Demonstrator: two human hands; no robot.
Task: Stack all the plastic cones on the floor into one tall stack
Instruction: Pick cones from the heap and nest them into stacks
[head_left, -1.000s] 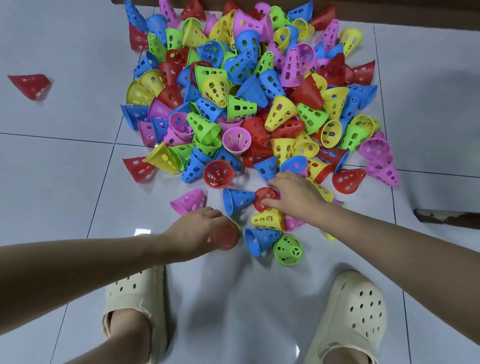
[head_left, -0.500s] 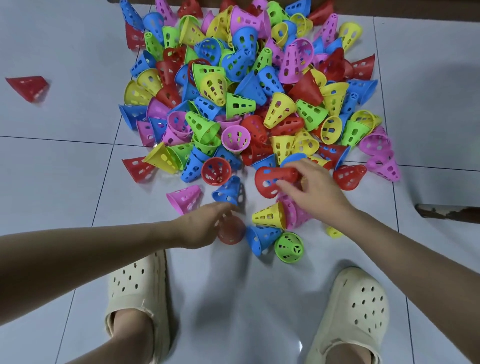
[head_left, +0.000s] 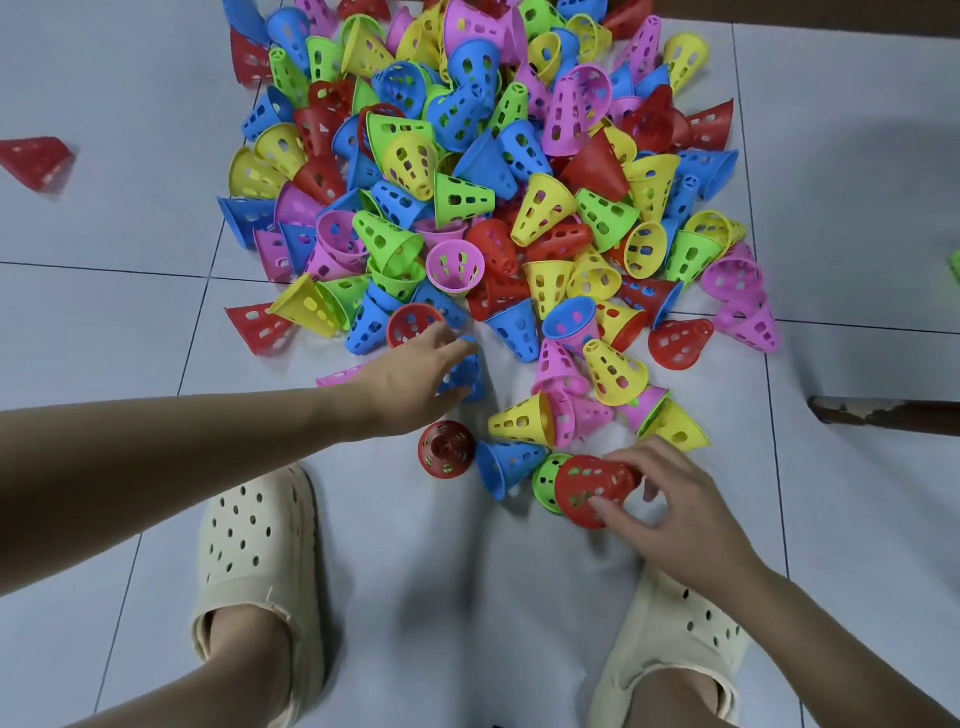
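1. Cones: thin perforated plastic, judged very light, stiff enough to keep shape, smooth-walled. They should nest easily but skid on the tiled floor (head_left: 130, 332). Best hold is judged to be fingers round the wall near the narrow end, or a pinch at the wide rim.
2. Main pile of cones (head_left: 488, 171) covers the floor's far middle, up to the far edge. 1 stray red cone (head_left: 36, 161) lies near the left edge, well apart.
3. Stack base: a red cone on the floor (head_left: 445, 449), narrow end up, stands alone in front of the pile, between the 2 hands. Only a start; nearly all cones remain loose.
4. Right hand (head_left: 670, 499) grips a red cone (head_left: 592, 488) round its wall, fingers curled, near the right shoe (head_left: 675, 639), just beside a green cone (head_left: 545, 475).
5. Left hand (head_left: 410, 379) reaches onto a blue cone (head_left: 467, 371) at the pile's near edge, fingers curving over it; a full grip cannot be told.
6. Change from 0.5 s ago: the right hand has carried its red cone from the pile's edge back toward the feet. The left hand has let go of the standing red cone and moved forward to the blue one.
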